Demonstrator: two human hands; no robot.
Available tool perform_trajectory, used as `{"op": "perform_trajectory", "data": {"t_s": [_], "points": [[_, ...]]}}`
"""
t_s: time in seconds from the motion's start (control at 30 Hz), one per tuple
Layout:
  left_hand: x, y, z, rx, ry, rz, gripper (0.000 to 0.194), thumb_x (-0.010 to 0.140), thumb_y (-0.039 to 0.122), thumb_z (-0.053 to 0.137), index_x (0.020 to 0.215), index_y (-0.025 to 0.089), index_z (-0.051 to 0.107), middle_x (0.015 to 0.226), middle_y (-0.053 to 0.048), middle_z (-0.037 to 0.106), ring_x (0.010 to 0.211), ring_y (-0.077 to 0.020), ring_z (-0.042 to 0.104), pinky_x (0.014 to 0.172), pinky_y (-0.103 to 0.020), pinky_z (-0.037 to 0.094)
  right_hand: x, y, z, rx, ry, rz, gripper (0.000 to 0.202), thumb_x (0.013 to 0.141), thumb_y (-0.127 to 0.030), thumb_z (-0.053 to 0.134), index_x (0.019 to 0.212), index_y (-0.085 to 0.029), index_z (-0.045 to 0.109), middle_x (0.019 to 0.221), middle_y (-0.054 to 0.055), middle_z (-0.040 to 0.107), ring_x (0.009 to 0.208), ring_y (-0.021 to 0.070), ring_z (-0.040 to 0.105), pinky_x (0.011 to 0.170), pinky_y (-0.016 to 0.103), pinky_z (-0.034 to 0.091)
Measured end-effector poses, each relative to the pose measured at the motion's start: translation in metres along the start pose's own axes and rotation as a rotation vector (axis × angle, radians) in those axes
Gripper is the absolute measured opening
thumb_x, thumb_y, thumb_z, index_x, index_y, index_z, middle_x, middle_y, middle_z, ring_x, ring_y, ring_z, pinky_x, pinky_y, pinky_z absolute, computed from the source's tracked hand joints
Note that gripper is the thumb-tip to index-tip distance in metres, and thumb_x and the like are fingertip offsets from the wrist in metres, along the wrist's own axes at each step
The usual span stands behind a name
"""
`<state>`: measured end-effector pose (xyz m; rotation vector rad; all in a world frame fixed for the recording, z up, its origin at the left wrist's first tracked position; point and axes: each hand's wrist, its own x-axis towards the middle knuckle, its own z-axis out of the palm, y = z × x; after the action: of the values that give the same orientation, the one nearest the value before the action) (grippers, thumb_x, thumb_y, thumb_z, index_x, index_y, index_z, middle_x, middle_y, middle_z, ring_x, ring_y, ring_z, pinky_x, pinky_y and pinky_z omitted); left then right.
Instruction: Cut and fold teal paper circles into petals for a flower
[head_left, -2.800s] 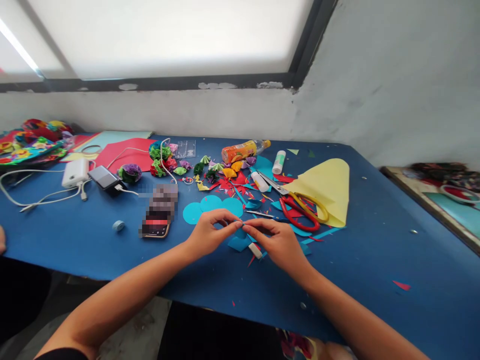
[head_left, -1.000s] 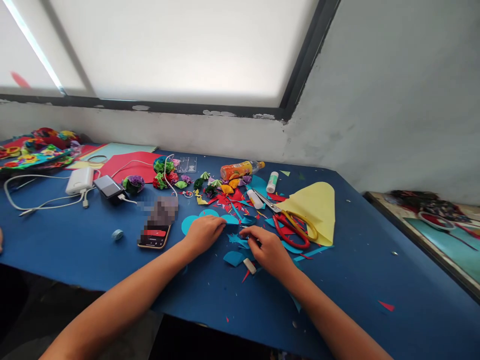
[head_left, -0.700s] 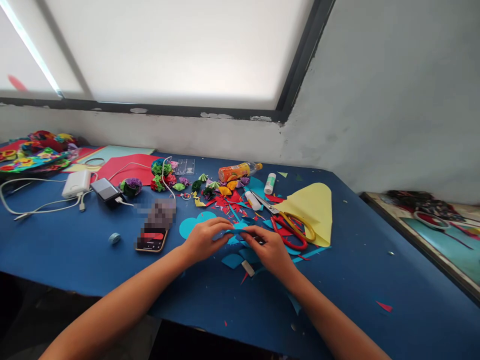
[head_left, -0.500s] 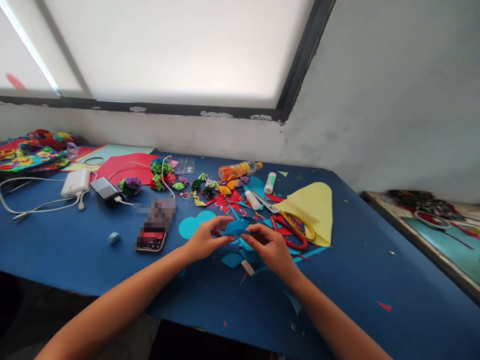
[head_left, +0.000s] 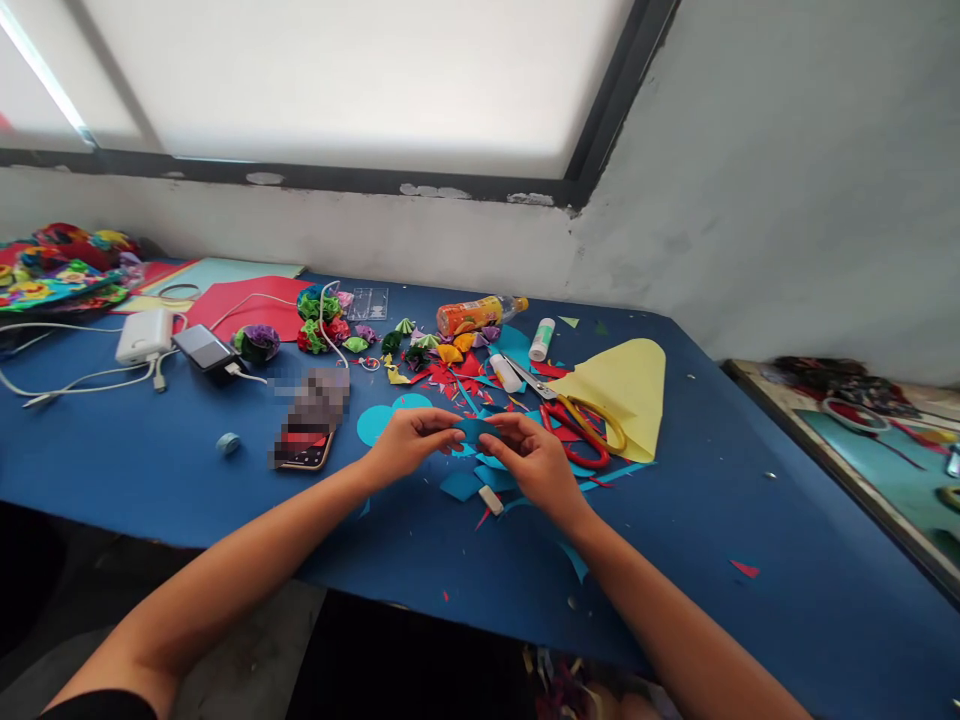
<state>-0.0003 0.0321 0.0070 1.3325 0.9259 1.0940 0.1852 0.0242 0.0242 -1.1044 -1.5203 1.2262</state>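
A small blue paper piece is pinched between both hands above the table. My left hand grips its left end with thumb and fingers. At the right end, my right hand holds it the same way. Blue cut scraps and a white eraser lie just below the hands. Two blue paper circles rest left of them. Behind my right hand are scissors with red handles and scissors with yellow handles, beside a yellow paper sheet.
On the blue table stand or lie glue sticks, an orange-labelled bottle, folded paper flowers, a phone and a white charger with cables. A second table is at the right.
The view has tilted, so the table sits higher in it. Both hands still hold the blue paper, which now looks flatter, with the left fingers closer together.
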Motion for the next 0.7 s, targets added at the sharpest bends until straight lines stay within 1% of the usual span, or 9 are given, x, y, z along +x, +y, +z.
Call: {"op": "perform_trajectory", "data": {"t_s": [0.5, 0.6, 0.7], "points": [[0.0014, -0.0066, -0.004, 0.02, -0.004, 0.01, 0.039, 0.066, 0.041, 0.073, 0.091, 0.011, 0.067, 0.076, -0.006, 0.071, 0.07, -0.0166, 0.068, 0.065, -0.028, 0.056, 0.0017, 0.0041, 0.0007, -0.045, -0.019, -0.045, 0.036, 0.071, -0.046, 0.068, 0.094, -0.019, 0.059, 0.081, 0.004, 0.068, 0.076, 0.0193, 0.067, 0.073, 0.034, 0.055], [0.0018, -0.0059, -0.0044, 0.033, -0.035, -0.002, 0.04, 0.067, 0.04, 0.073, 0.093, 0.011, 0.067, 0.076, -0.005, 0.071, 0.07, -0.016, 0.068, 0.065, -0.027, 0.055, 0.0015, 0.0045, 0.0004, -0.072, -0.02, -0.062, 0.035, 0.072, -0.045, 0.067, 0.094, -0.019, 0.059, 0.083, 0.005, 0.068, 0.079, 0.02, 0.067, 0.073, 0.034, 0.055], [0.0014, -0.0057, -0.0037, 0.053, -0.101, -0.028, 0.037, 0.066, 0.039, 0.074, 0.091, 0.011, 0.067, 0.073, -0.005, 0.071, 0.067, -0.0151, 0.067, 0.063, -0.026, 0.054, 0.0003, 0.0042, 0.0, -0.116, -0.023, -0.09, 0.032, 0.073, -0.042, 0.066, 0.094, -0.019, 0.061, 0.087, 0.005, 0.069, 0.084, 0.0211, 0.067, 0.076, 0.035, 0.054]]}}
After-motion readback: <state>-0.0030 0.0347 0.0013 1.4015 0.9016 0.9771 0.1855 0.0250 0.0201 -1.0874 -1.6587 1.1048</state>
